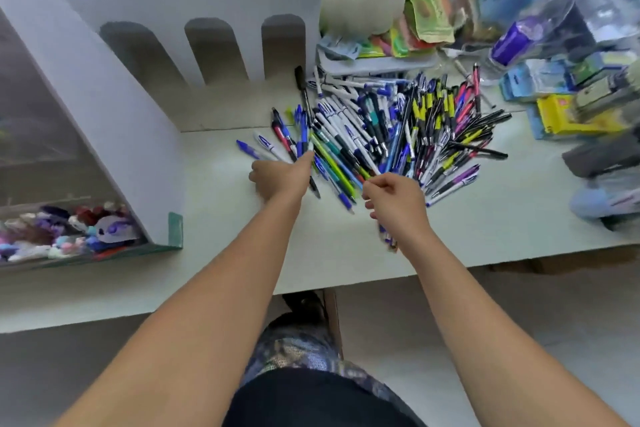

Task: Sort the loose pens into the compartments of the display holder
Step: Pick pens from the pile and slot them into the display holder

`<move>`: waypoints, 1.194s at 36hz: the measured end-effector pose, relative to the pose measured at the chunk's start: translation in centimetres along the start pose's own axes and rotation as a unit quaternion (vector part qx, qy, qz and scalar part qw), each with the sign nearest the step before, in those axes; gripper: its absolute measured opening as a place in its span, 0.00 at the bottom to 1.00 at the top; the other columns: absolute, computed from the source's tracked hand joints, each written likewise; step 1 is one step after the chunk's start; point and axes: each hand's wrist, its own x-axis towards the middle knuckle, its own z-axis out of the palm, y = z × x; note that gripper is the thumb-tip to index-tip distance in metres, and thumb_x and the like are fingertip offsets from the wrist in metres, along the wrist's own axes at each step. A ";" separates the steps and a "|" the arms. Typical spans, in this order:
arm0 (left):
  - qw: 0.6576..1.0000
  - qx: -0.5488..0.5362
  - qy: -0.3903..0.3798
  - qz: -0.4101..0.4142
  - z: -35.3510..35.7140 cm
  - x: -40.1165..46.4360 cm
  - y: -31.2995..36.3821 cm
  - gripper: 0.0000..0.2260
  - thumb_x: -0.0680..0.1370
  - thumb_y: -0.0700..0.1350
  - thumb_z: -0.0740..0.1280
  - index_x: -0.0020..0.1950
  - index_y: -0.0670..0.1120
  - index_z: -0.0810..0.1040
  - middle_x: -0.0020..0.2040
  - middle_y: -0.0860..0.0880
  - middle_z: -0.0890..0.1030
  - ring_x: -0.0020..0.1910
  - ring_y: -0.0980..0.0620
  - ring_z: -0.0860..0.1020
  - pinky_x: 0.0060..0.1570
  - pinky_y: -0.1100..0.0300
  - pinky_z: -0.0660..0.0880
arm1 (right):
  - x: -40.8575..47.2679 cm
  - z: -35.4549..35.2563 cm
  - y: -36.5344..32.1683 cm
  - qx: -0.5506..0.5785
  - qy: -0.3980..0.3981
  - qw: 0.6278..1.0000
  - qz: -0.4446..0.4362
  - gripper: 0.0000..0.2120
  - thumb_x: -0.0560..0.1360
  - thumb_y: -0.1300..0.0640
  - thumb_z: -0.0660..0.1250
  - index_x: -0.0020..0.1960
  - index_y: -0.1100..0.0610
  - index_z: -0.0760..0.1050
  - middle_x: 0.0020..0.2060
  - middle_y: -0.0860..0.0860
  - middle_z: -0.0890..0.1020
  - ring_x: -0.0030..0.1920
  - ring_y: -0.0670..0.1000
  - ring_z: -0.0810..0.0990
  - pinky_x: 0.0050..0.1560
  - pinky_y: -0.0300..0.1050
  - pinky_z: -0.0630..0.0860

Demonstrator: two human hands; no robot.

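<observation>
Both bare forearms reach over the pale desk's (214,274) near edge. Left hand (280,177) pinches a pen at the heap's left fringe; right hand (394,201) curls round a blurred bundle of pens (388,236). Loose multicoloured plastic pens (398,121) lie heaped mid-desk, just right of the white arched-slot display holder (166,55)

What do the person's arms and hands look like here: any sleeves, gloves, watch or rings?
Both forearms are bare up to the bottom frame edge: no sleeves show. The left hand and right hand wear no gloves. No watch, bracelet or ring can be seen on the visible sides of the wrists and fingers, though the picture is somewhat blurred.
</observation>
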 end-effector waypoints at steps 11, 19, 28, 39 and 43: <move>0.983 0.179 -0.019 0.039 6.4 -1.5 2.8 0.42 0.66 0.52 0.82 0.71 0.40 0.63 0.69 0.41 0.67 0.64 0.40 0.75 0.52 0.53 0.74 | 4.2 -1.7 0.7 0.008 -0.008 1.000 0.007 0.05 0.77 0.57 0.69 0.43 0.53 0.83 0.37 0.49 0.84 0.40 0.51 0.83 0.49 0.58 0.84; 0.988 0.153 -0.001 0.038 8.1 -3.3 1.8 0.29 0.72 0.47 0.77 0.66 0.39 0.67 0.65 0.41 0.74 0.60 0.39 0.77 0.44 0.57 0.68 | 6.0 -1.8 1.5 -0.087 -0.102 0.988 -0.080 0.05 0.78 0.57 0.69 0.46 0.55 0.82 0.37 0.49 0.83 0.40 0.47 0.81 0.42 0.45 0.79; 0.997 -0.014 0.042 -0.061 8.1 -3.9 -0.6 0.13 0.77 0.49 0.72 0.47 0.40 0.75 0.46 0.44 0.79 0.46 0.43 0.77 0.43 0.53 0.73 | 6.7 -3.2 2.7 -0.142 -0.232 0.953 -0.134 0.04 0.77 0.59 0.69 0.44 0.55 0.82 0.36 0.47 0.82 0.36 0.41 0.78 0.37 0.32 0.72; 0.947 -0.248 -0.102 -0.178 6.4 -6.3 0.0 0.12 0.79 0.47 0.70 0.56 0.39 0.80 0.38 0.44 0.84 0.33 0.50 0.83 0.35 0.57 0.79 | 7.7 -4.8 0.7 -0.085 -0.257 0.948 -0.167 0.06 0.79 0.55 0.69 0.44 0.53 0.82 0.35 0.49 0.83 0.39 0.52 0.83 0.46 0.54 0.82; 0.913 -0.300 -0.183 -0.206 6.1 -7.2 0.9 0.07 0.80 0.40 0.64 0.43 0.43 0.73 0.27 0.49 0.72 0.23 0.54 0.71 0.32 0.60 0.72 | 7.6 -5.3 -0.1 -0.062 -0.249 0.956 -0.145 0.08 0.80 0.56 0.68 0.42 0.50 0.81 0.35 0.49 0.84 0.39 0.54 0.84 0.44 0.53 0.81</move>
